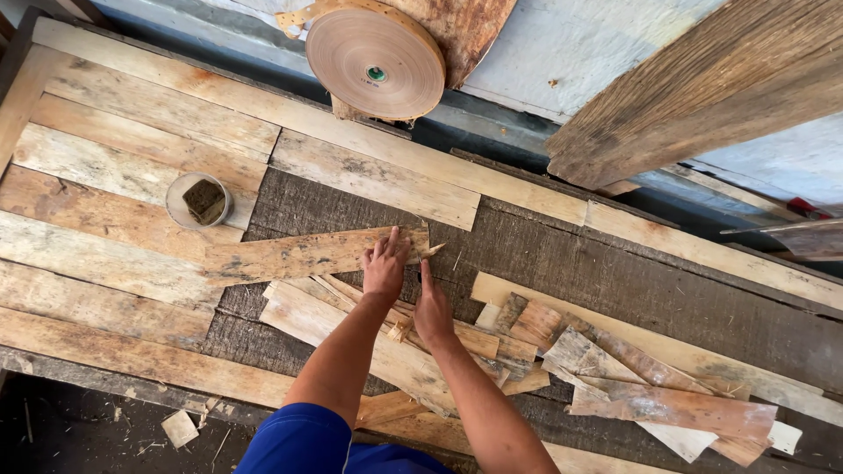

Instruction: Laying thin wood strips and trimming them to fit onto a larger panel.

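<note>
My left hand (385, 266) lies flat with its fingers spread on the right end of a long, thin, stained wood strip (290, 257), which lies across the plank workbench (132, 175). Just to its right and nearer to me is my right hand (432, 309). Its forefinger stretches out towards the strip's splintered end, its other fingers are curled, and what is under them is hidden. Both hands rest over a loose stack of pale wood strips (351, 329).
A big roll of brown tape (376, 61) leans at the bench's far edge. A small round tub holding a dark block (199, 200) sits at left. More wood scraps (632, 386) are piled at right. A rough plank (702, 88) slants overhead at upper right.
</note>
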